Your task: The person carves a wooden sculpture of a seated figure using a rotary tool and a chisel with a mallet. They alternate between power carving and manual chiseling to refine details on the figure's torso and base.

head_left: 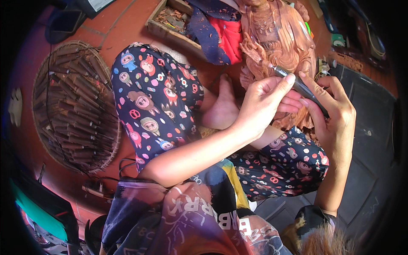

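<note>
Fingers of left hand and right hand hold a slim cylindrical tool near a grooved wooden statue

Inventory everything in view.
Carved figure: 1, brown, upper right
Slim tool: 1, black and silver, centre right
Woven basket: 1, brown, left
Handled tools: many, brown, in basket
Wooden box: 1, brown, top
Chips: many, brown, in box
Cloths: 2 or more, navy, red, by box
Panelled surface: 1, black, right
Tiled floor: 1, red, left
Shirt: 1, multicoloured, bottom
Trousers: 1 pair, navy patterned, centre
Foot: 1, bare, centre
Left hand: 1, bare, on slim tool
Right hand: 1, bare, likewise
</note>
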`<action>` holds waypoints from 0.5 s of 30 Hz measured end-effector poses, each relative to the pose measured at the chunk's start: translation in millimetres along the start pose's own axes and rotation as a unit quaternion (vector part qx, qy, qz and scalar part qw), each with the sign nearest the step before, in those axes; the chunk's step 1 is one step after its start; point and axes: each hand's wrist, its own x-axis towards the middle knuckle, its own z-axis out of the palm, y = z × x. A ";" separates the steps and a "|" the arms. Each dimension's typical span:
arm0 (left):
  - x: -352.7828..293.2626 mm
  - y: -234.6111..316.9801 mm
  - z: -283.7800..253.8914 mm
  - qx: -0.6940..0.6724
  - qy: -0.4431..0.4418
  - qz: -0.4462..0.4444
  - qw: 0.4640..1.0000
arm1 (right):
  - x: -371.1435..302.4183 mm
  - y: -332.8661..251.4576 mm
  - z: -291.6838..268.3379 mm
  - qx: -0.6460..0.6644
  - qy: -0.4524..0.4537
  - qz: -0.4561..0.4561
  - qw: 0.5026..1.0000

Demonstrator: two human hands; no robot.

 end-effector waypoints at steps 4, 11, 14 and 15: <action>0.9 -0.7 0.6 -0.006 -0.006 0.000 1.000 | -0.8 1.6 -1.1 -0.002 0.000 -0.003 1.000; 1.8 8.4 -6.2 -0.028 0.002 0.022 0.999 | 12.9 -11.3 -4.6 -0.080 -0.005 -0.057 0.995; -1.0 6.7 -9.3 0.007 0.013 0.032 0.999 | 3.7 -11.0 6.9 -0.034 0.011 -0.025 0.999; -2.1 4.7 -13.0 0.023 0.017 0.038 0.999 | -2.6 -10.5 14.3 -0.010 0.019 -0.009 1.000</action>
